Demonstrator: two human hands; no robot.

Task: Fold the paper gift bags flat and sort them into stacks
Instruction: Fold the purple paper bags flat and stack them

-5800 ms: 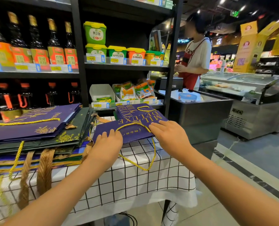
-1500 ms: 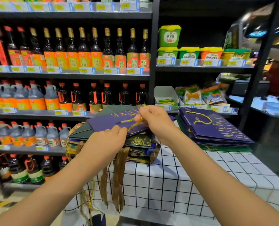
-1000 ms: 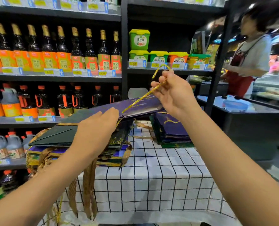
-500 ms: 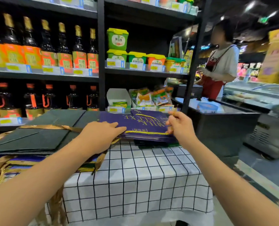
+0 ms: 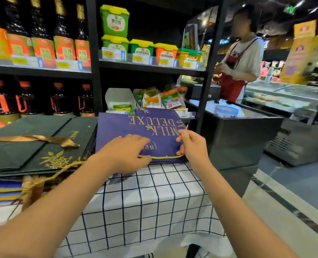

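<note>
Flat purple paper gift bag with gold lettering is lying atop the right-hand purple stack. Left hand, fingers straight, is pressing it flat; right hand is pinching the gold cord handle, likely to tuck it. Dark green bags are sitting stacked separately, just left.

Purple bag stack right of green stack, both on table.

Bare checked cloth near side free; green bag stack blocks left, shelf post behind
</note>
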